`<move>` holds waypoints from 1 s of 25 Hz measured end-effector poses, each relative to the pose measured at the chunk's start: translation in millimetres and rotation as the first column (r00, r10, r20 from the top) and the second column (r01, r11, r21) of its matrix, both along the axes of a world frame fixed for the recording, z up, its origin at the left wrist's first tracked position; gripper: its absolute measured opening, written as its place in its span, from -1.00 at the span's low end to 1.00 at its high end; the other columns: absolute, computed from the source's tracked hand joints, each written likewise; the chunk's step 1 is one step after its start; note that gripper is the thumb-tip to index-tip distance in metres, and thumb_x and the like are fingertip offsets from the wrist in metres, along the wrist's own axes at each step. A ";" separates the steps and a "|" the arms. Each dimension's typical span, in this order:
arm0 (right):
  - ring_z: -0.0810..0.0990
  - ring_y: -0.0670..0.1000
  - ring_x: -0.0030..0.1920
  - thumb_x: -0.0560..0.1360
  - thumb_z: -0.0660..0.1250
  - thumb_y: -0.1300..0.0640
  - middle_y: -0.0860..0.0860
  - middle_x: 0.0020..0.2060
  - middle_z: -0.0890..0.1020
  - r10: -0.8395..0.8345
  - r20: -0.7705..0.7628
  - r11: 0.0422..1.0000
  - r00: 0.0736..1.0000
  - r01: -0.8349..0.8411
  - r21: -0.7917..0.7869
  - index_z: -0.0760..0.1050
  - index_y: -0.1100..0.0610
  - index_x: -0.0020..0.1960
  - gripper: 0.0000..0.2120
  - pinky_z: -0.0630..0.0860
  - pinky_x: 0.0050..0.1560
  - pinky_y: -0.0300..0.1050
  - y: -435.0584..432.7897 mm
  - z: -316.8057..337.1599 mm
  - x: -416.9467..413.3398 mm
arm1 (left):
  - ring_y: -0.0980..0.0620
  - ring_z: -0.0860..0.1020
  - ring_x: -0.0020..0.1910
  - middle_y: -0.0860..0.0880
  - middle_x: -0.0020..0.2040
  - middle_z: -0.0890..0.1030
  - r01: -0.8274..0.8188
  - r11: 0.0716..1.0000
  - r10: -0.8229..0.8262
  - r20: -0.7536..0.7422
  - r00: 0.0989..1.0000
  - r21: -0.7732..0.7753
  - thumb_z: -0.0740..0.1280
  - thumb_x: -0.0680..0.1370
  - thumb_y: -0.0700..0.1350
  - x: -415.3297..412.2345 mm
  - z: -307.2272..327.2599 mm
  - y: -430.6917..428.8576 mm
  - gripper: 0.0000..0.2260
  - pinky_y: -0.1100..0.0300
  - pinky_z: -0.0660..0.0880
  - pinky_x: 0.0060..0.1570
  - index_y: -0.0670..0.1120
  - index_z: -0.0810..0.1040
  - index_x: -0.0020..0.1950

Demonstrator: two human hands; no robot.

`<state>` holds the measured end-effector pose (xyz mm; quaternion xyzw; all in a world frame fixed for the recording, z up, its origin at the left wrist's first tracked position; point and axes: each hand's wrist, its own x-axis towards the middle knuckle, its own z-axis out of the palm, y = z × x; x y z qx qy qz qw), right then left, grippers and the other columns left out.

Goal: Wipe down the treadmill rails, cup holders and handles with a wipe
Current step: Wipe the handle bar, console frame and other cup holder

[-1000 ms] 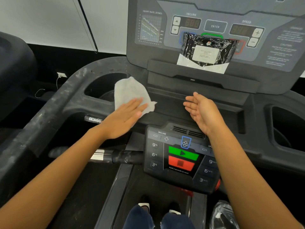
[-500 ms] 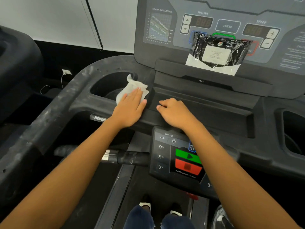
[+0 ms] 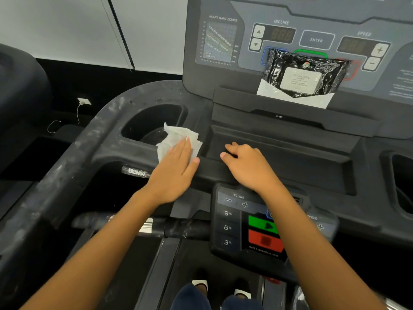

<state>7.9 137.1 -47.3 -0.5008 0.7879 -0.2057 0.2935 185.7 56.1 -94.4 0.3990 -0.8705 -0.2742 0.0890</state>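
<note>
The left hand [image 3: 173, 173] lies flat with straight fingers, pressing the white wipe [image 3: 176, 142] onto the treadmill ledge at the rim of the left cup holder [image 3: 143, 124]. The right hand [image 3: 248, 168] rests just beside it on the same ledge, fingers loosely curled, holding nothing.

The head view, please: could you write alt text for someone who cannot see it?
A person's left hand presses a white wipe flat at the rim of the treadmill's left cup holder, while the right hand rests on the console tray.

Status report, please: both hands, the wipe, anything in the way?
Left hand flat, pressing wipe on left cup holder rim. Right hand rests on tray edge, holds nothing. Wipes packet up on console, out of the way.
</note>
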 end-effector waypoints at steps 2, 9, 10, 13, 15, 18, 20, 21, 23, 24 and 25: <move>0.14 0.07 0.52 0.62 0.12 -0.03 0.03 0.51 0.21 0.005 -0.035 1.000 0.999 -0.005 0.019 0.31 0.08 0.47 -0.55 0.16 0.45 -0.03 -1.1 -0.1 3.5 | 0.10 -0.11 0.55 0.00 0.58 -0.04 0.020 1.000 -0.019 0.046 0.999 -0.015 -0.06 0.64 0.15 -3.6 -2.8 -7.5 -0.41 0.15 -0.13 0.51 -0.12 -0.04 0.58; 0.26 0.10 0.46 0.61 0.15 -0.01 0.03 0.48 0.30 -0.047 -0.069 0.999 0.996 0.048 0.014 0.40 0.11 0.40 -0.59 0.26 0.38 0.00 -4.9 1.3 6.5 | 0.01 -0.13 0.55 -0.10 0.59 -0.10 0.016 1.000 -0.016 0.115 0.993 0.000 0.06 0.66 0.03 -62.6 11.1 -63.7 -0.40 0.15 -0.18 0.47 -0.19 -0.14 0.57; 0.24 0.10 0.48 0.61 0.16 -0.03 0.02 0.50 0.27 -0.050 -0.052 0.999 0.997 0.051 0.019 0.37 0.09 0.42 -0.58 0.24 0.40 -0.01 -4.3 1.8 6.5 | 0.01 -0.11 0.55 -0.09 0.59 -0.08 0.010 1.000 -0.009 0.084 0.996 -0.006 0.07 0.66 0.02 -55.2 9.5 -56.0 -0.41 0.16 -0.17 0.47 -0.18 -0.12 0.57; 0.21 0.09 0.49 0.60 0.16 -0.04 0.00 0.51 0.23 -0.049 -0.062 0.999 0.997 0.050 0.020 0.37 0.06 0.42 -0.58 0.22 0.40 -0.03 -1.6 1.7 6.5 | 0.02 -0.07 0.56 -0.10 0.58 0.00 0.027 0.995 -0.028 -0.003 1.000 -0.095 0.06 0.66 0.02 -16.1 0.3 -18.2 -0.43 0.18 -0.16 0.47 -0.20 -0.07 0.57; 0.21 0.08 0.49 0.60 0.17 -0.04 -0.01 0.51 0.24 -0.045 -0.077 0.999 0.996 0.046 0.013 0.38 0.07 0.42 -0.58 0.22 0.40 -0.04 -1.2 1.3 7.4 | 0.05 -0.09 0.56 -0.09 0.58 0.00 0.051 0.993 -0.050 0.008 0.999 -0.110 0.04 0.65 0.04 2.4 -5.5 -3.5 -0.42 0.17 -0.18 0.49 -0.19 -0.06 0.57; 0.20 0.06 0.50 0.60 0.17 -0.03 0.00 0.50 0.27 -0.061 -0.085 0.998 0.995 0.061 -0.001 0.36 0.07 0.44 -0.56 0.19 0.42 -0.07 -2.8 -0.3 7.3 | 0.05 -0.10 0.56 -0.09 0.58 -0.01 0.038 0.991 -0.032 0.046 0.998 -0.129 0.04 0.65 0.07 -4.4 -3.2 -9.1 -0.41 0.15 -0.17 0.49 -0.19 -0.07 0.57; 0.22 0.06 0.49 0.60 0.18 -0.03 0.00 0.48 0.30 -0.078 -0.087 0.997 0.993 0.078 -0.010 0.36 0.08 0.44 -0.56 0.20 0.42 -0.07 -4.0 -1.8 7.1 | 0.01 -0.09 0.56 -0.11 0.58 -0.02 0.016 0.996 -0.011 0.057 0.998 -0.092 0.06 0.66 0.06 -25.7 0.1 -27.0 -0.40 0.13 -0.15 0.49 -0.20 -0.08 0.57; 0.23 0.06 0.49 0.60 0.18 -0.03 0.00 0.47 0.31 -0.086 -0.087 0.996 0.992 0.085 -0.012 0.36 0.08 0.44 -0.56 0.21 0.42 -0.07 -4.1 -2.2 6.7 | -0.01 -0.08 0.56 -0.13 0.58 -0.02 0.009 0.997 -0.004 0.062 0.998 -0.082 0.07 0.65 0.05 -39.2 0.9 -39.5 -0.40 0.12 -0.15 0.48 -0.21 -0.08 0.57; 0.25 0.06 0.48 0.59 0.18 -0.03 0.00 0.47 0.32 -0.088 -0.085 0.996 0.993 0.087 -0.012 0.37 0.08 0.43 -0.56 0.22 0.42 -0.05 -3.6 -2.1 6.4 | -0.02 -0.08 0.56 -0.15 0.58 -0.02 -0.002 0.997 0.008 0.082 0.997 -0.075 0.08 0.65 0.04 -63.7 0.0 -63.2 -0.40 0.10 -0.15 0.49 -0.22 -0.09 0.56; 0.25 0.06 0.48 0.59 0.19 -0.03 0.01 0.47 0.32 -0.084 -0.084 0.996 0.993 0.083 -0.012 0.37 0.09 0.43 -0.56 0.22 0.42 -0.04 -3.2 -1.7 6.1 | -0.03 -0.08 0.56 -0.15 0.58 -0.02 -0.011 0.998 0.016 0.078 0.997 -0.066 0.07 0.65 0.03 -72.1 0.9 -70.8 -0.40 0.09 -0.15 0.50 -0.22 -0.10 0.56; 0.26 0.07 0.48 0.59 0.19 -0.03 0.02 0.47 0.32 -0.083 -0.083 0.997 0.993 0.082 -0.011 0.38 0.09 0.43 -0.56 0.23 0.42 -0.04 -2.5 -1.9 5.8 | -0.03 -0.08 0.56 -0.16 0.58 -0.02 -0.015 0.998 0.020 0.070 0.997 -0.061 0.07 0.66 0.02 -75.6 0.8 -73.2 -0.40 0.08 -0.14 0.50 -0.22 -0.10 0.56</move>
